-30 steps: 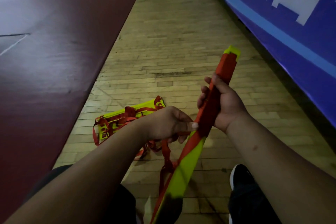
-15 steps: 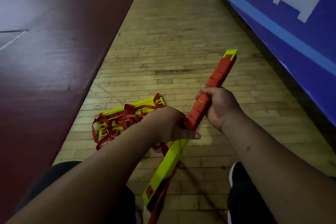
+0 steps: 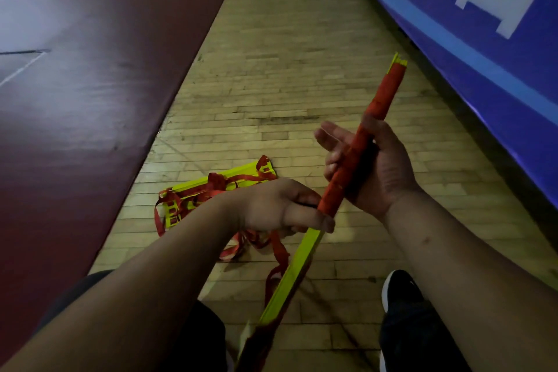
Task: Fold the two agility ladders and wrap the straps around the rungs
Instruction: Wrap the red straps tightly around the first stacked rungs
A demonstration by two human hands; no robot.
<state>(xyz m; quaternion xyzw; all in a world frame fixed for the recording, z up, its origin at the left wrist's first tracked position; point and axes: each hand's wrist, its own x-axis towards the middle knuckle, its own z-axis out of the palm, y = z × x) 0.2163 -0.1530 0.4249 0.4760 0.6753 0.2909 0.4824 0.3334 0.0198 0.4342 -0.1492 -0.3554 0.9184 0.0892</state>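
Two ladders. Near: shoe (image 3: 401,293), part-seen. Ladder (image 3: 303,254), folded, yellow, lower end cut off by frame edge; strap (image 3: 353,160) wound red round its upper half. L hand (image 3: 280,208) pinches ladder at wrap's lower edge, fingertips hidden. R hand (image 3: 380,169): was fisted round wrap, now fingers spread, ladder across palm. Beyond: 2nd ladder (image 3: 211,190) on floor (image 3: 287,69), straps loose, part behind L wrist.

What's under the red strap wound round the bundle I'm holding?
Yellow rungs show past the red strap at the far tip and below your left hand. In between, the strap and your right hand cover whatever lies underneath.
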